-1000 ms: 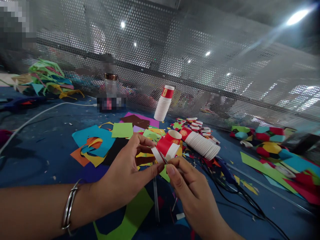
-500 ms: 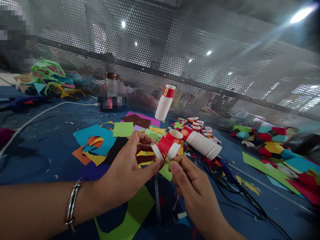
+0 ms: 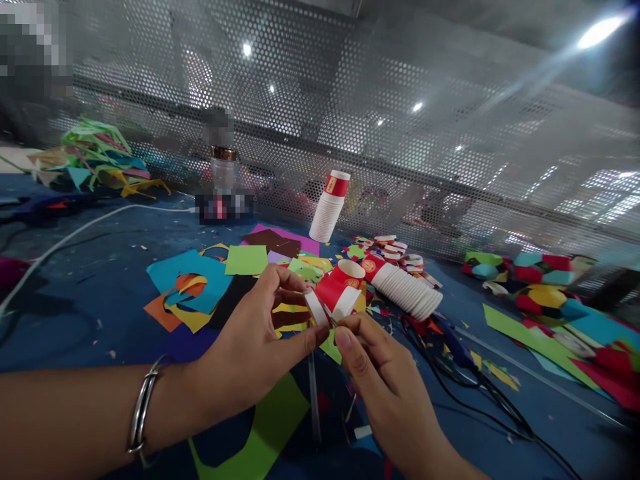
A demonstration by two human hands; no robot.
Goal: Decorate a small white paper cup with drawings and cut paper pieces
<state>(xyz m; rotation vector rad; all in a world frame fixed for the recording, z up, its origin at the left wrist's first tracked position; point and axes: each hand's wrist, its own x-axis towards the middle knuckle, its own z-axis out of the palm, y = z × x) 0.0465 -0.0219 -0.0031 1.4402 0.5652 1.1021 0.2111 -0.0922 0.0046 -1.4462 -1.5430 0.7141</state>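
Note:
My left hand [image 3: 270,333] curls its fingers and thumb around a red and white paper cup [image 3: 336,295] lying on its side. The white ring at the cup's left end is partly split from the red wall by a slit. In my right hand [image 3: 383,373], thumb and fingers pinch a thin metal blade [image 3: 334,321], its tip at the slit; the rest is hidden in the fingers. Just behind, a second red paper cup [image 3: 351,268] shows its open mouth. A stack of paper cups [image 3: 407,290] lies to the right.
Another cup stack [image 3: 327,213] stands before the perforated metal screen [image 3: 280,87]. Coloured paper sheets [image 3: 200,273] and scraps cover the blue table [image 3: 90,300]. Black cables [image 3: 480,393] and a blue-handled tool [image 3: 457,343] lie right; coloured paper balls [image 3: 545,267] sit beyond.
The blade has moved in closer to the cup, and less of it shows. The cup has turned slightly, with its white end ring standing more apart from the red wall.

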